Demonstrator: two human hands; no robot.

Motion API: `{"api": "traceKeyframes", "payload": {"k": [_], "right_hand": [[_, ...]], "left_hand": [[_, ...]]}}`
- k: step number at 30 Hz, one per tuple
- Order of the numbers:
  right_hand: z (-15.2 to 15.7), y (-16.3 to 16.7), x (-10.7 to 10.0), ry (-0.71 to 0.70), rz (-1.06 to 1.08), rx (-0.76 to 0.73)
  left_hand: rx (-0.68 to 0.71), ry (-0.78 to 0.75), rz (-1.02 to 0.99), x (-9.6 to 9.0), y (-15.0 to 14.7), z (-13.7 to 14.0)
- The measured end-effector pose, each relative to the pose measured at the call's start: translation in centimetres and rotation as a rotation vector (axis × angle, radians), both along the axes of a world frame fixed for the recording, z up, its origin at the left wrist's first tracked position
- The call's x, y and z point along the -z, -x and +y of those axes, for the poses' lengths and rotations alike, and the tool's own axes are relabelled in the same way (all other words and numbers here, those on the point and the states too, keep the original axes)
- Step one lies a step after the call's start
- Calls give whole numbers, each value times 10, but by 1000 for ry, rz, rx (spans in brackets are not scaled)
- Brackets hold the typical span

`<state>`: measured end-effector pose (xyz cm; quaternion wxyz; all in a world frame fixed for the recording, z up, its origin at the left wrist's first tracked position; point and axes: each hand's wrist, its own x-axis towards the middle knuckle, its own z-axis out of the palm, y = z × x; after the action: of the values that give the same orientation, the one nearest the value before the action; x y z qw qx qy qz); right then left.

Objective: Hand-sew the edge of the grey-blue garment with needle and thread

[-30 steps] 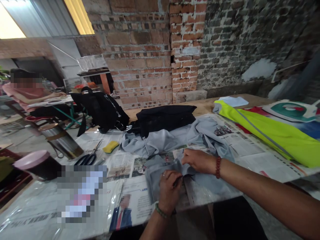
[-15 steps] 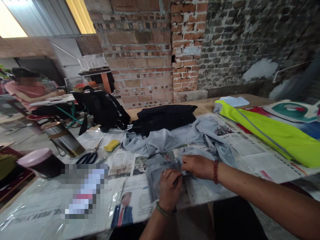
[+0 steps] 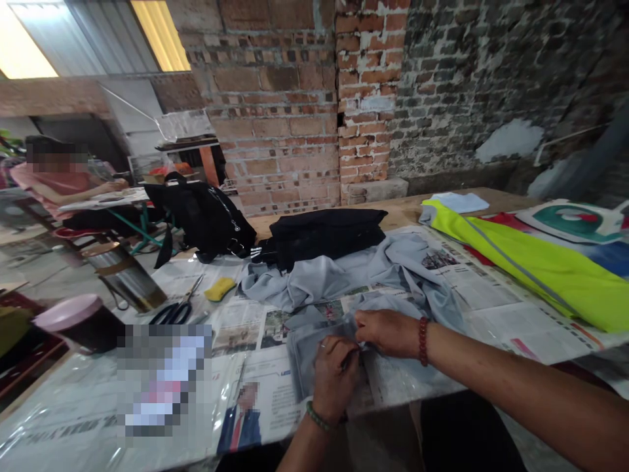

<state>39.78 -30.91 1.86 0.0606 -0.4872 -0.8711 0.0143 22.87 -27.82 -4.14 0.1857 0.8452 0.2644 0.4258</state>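
A light grey garment [image 3: 319, 278] lies crumpled along the middle of the newspaper-covered table, and part of it reaches the near edge. There my left hand [image 3: 337, 375], with a green bead bracelet and a ring, rests curled over a flat, squared grey panel, its fingers closed on the cloth. Close beside it on the right, my right hand [image 3: 388, 333], wearing a red bead bracelet, pinches the grey fabric with fingers together. The two hands nearly meet. Whatever lies between the fingertips is too small to make out.
To the left are scissors [image 3: 173, 309], a yellow sponge [image 3: 219, 289], a steel flask [image 3: 122, 275] and a pink-lidded cup [image 3: 81, 321]. Behind the garment are black cloth [image 3: 327, 233] and a black backpack [image 3: 204, 219]. An iron [image 3: 572, 221] and yellow garment [image 3: 525, 262] lie right. A person [image 3: 59, 180] sits far left.
My left fingers have shifted slightly and curl a little differently near the right fingertips. My right hand stays almost in place on the grey fabric.
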Motion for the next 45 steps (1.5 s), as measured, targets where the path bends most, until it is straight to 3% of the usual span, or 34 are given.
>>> {"api": "traceKeyframes", "payload": {"k": [4,12,14,18,22,26,32,45], "right_hand": [[2,0,1,70,79,5],[9,4,-6,144,444,101],[10,6,-2,226,600,214],[12,6,8,533,1025,404],[10,5,10,627,1204,469],[8,6,6,600,1149,561],[11,5,8,250,742,498],[4,7,17,338,679,384]], "left_hand": [[14,6,12,1,0,0],[81,-6,29,4,-1,1],[86,-1,28,4,-1,1],[99,7,8,3,-1,1],[101,11,-1,2,-1,0],[102,2,17,2,-1,0],[98,-11,37,7,0,1],[49,86,34,3,0,3]]}}
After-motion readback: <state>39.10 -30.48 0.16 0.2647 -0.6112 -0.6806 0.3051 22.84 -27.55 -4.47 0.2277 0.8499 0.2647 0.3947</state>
